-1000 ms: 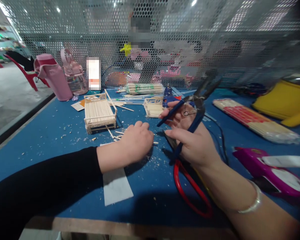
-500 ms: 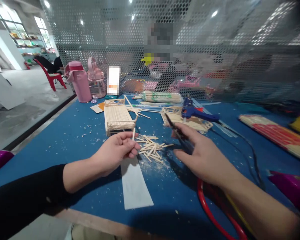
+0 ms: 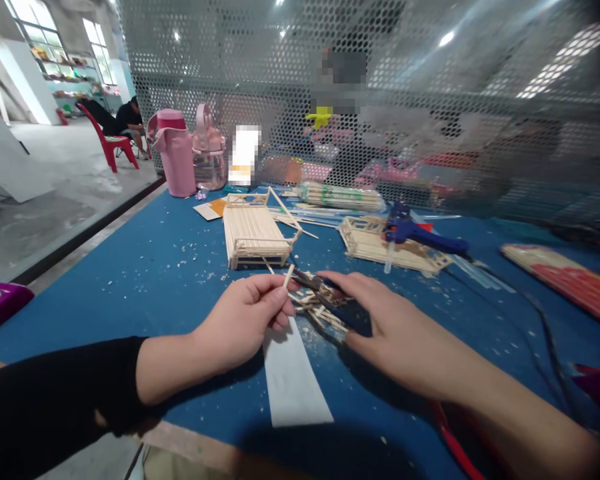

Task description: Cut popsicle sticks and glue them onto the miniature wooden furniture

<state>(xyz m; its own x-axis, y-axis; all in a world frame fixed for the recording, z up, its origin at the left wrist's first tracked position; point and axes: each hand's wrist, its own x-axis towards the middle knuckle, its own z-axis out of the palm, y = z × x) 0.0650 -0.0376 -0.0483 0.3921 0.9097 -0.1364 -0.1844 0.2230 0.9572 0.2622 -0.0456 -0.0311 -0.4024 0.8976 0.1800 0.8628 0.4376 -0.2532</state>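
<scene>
White paper strip lies on the blue table, its far end beneath the left hand. That hand is closed, thumb and forefinger pinching a short stick, tilted upward. The right hand is partly closed around the handles of the pliers, which stand spread; the tips are near the short stick, contact not determinable. Cut sticks lie beneath the pliers. Beyond the left hand stands a stick-built bed frame; right of it, a blue glue gun rests over a second stick frame. A packet at far right bears red printing, and a wrapped stick bundle bears green marks; both are too blurred to read. Farther back stands a pink flask.
</scene>
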